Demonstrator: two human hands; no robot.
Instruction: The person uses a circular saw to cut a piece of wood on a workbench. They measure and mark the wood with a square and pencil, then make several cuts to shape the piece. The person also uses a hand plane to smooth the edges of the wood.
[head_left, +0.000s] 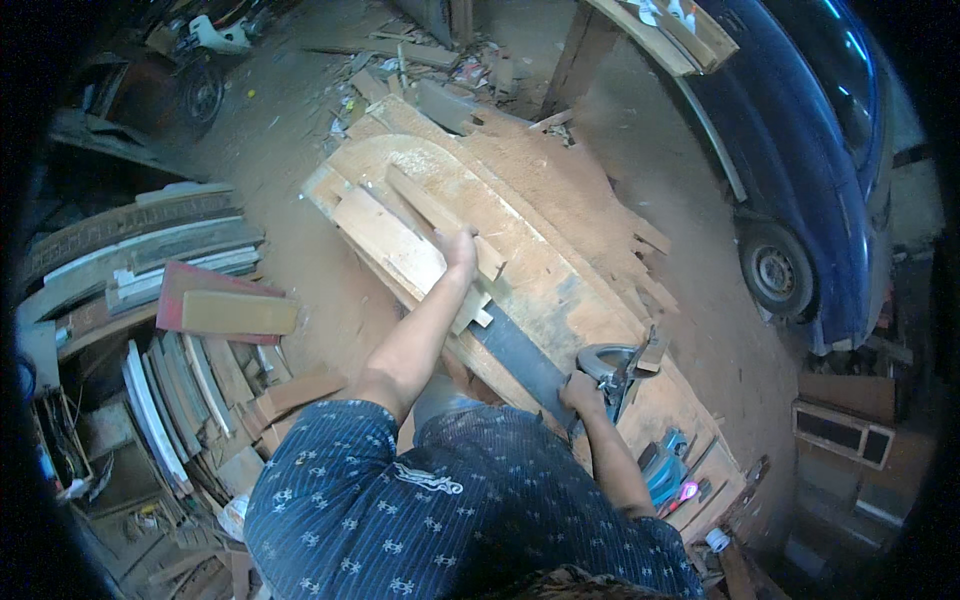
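My left hand [458, 252] is closed over a narrow wooden piece [420, 200], with a wider pale board [385, 232] beside it on the workbench [575, 300]. Some of its fingers are hidden behind the wood. Lower right, my right hand [582, 393] grips the near end of a handsaw, whose broad grey blade [520, 350] reaches toward the notched wood end [483, 317] below my left hand. The saw's handle is mostly covered by my fingers. Just beyond that hand lies a dark tool with a rounded guard [612, 358].
A teal power tool [660, 468] rests on the bench's near right end. Sawdust [540, 165] and offcuts cover the far side. Stacked boards [170, 255] fill the left. A blue car [800, 170] stands at right, and a wooden post [578, 60] rises beyond the bench.
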